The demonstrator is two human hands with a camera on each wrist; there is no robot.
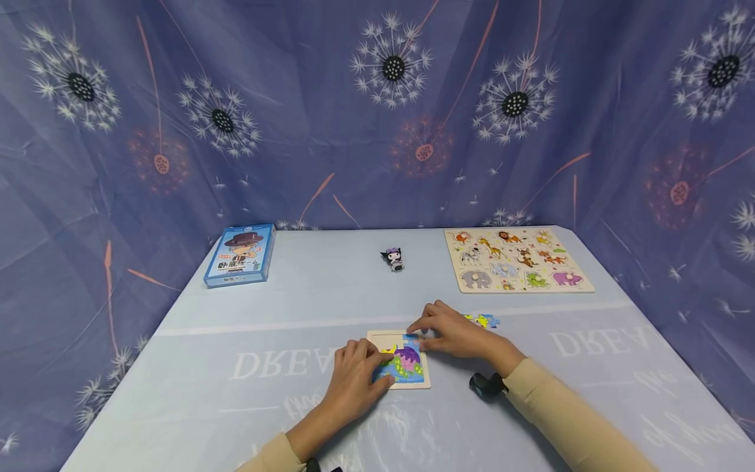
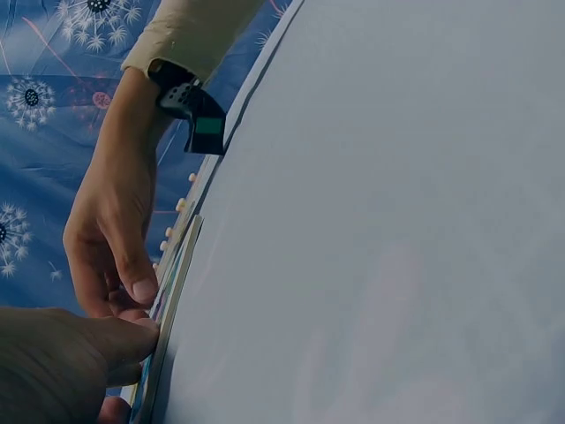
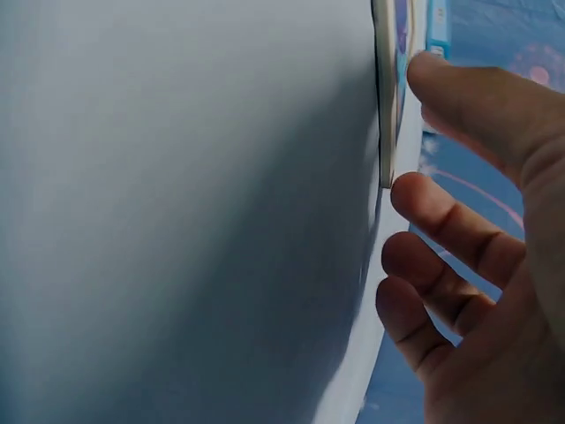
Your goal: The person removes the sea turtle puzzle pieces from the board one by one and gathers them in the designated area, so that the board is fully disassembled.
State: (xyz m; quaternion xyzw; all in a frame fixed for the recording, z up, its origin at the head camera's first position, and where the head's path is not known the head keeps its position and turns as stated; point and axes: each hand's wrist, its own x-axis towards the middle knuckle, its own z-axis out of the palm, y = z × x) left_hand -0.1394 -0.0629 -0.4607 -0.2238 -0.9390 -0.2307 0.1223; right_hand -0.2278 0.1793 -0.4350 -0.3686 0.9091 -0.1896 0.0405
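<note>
A small wooden jigsaw puzzle point(image 1: 428, 385) lies flat on the table, its tray partly filled with blue, purple, pink and green pieces. Bare wood shows at its upper left. My left hand point(image 1: 352, 380) comes in from the left, index fingertip on the picture near a yellow part and thumb at the lower left. Over the top right corner, my right hand point(image 1: 457, 332) touches the blue pieces with its fingertips. The right wrist view shows its thumb point(image 3: 477, 97) against the puzzle, the other fingers loosely bent and holding nothing. Loose puzzle pieces point(image 1: 485, 320) lie behind the right hand.
A wooden animal peg board point(image 1: 519, 262) lies at the back right. A blue game box point(image 1: 240, 255) stands at the back left, and a small black-and-white figurine point(image 1: 393, 259) is between them. A patterned curtain point(image 1: 330, 131) hangs behind the table.
</note>
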